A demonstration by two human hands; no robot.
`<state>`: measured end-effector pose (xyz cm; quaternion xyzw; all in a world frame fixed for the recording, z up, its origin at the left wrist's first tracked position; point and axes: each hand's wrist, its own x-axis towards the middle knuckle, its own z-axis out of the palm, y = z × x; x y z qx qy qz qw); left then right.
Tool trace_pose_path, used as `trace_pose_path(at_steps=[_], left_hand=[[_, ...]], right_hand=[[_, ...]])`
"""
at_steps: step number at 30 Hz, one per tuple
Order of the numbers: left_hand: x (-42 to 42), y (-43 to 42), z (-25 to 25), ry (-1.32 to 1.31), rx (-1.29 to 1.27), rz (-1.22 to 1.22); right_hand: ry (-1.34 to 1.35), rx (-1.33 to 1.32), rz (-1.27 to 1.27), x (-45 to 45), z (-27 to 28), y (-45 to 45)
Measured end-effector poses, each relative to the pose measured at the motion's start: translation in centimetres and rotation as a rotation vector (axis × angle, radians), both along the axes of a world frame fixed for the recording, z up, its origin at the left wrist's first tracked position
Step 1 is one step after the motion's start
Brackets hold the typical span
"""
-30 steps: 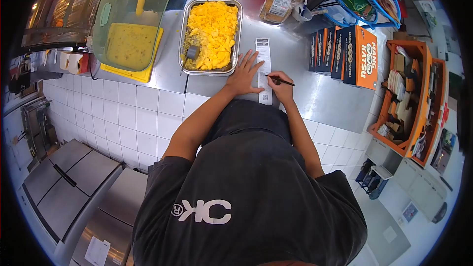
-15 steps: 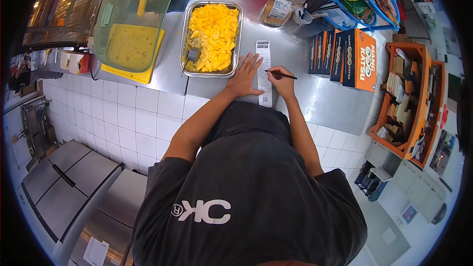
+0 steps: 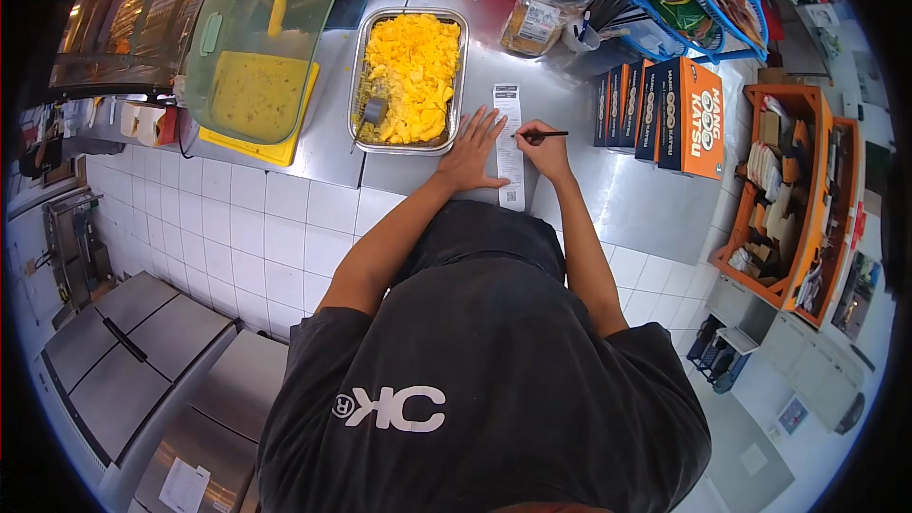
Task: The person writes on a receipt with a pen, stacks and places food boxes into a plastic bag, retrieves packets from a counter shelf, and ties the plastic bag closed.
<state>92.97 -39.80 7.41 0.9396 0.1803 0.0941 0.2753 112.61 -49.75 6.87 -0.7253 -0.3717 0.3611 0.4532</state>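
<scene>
A long white printed receipt (image 3: 510, 147) lies on the steel counter in front of me. My left hand (image 3: 470, 150) rests flat with fingers spread, its fingertips and thumb on the left edge of the paper. In my right hand (image 3: 543, 152) is a dark pen (image 3: 549, 134), pinched between the fingers with its tip at the receipt's right side. Just left of my left hand stands a metal tray (image 3: 461, 66) of yellow scrambled egg (image 3: 418, 66), with a grey scoop (image 3: 374, 111) in it.
Orange and black boxes (image 3: 701, 114) stand in a row at the right. Behind them are a blue basket (image 3: 703, 0), a bagged item (image 3: 537, 24) and a pen holder (image 3: 579, 36). At left, a green translucent tub (image 3: 247, 85) sits on a yellow board (image 3: 275, 150). An orange shelf (image 3: 788, 199) stands far right.
The view has shifted slightly. My right hand and the pen have moved very little beside the receipt; my left hand stays in place on it.
</scene>
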Motion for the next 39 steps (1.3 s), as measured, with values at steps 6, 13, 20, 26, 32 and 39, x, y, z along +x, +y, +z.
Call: trace_pose_path(at_steps=[6,13,20,26,32,39], left_hand=[[0.1,-0.3,0.0,-0.088,-0.077,0.009],[-0.2,-0.7,-0.1,-0.269,-0.027,0.037],[-1.3,-6.4,1.8,-0.421,-0.052,-0.014],[-0.4,-18.2,7.4,-0.034,-0.825,-0.053],[6.8,-28.8,5.7,0.043,-0.726,0.072],[23.2,-30.2,10.8,0.168,-0.747,0.053]], right_hand=[[-0.285,-0.334,0.276,-0.1,2.9,-0.3],[-0.283,-0.204,0.227,-2.7,5.7,-4.0],[0.477,-0.284,0.392,4.7,5.5,-21.0],[0.203,-0.060,-0.013,25.4,5.5,-28.5],[-0.909,0.059,-0.368,46.3,3.6,-27.4],[-0.961,-0.159,-0.261,53.2,3.2,-26.4]])
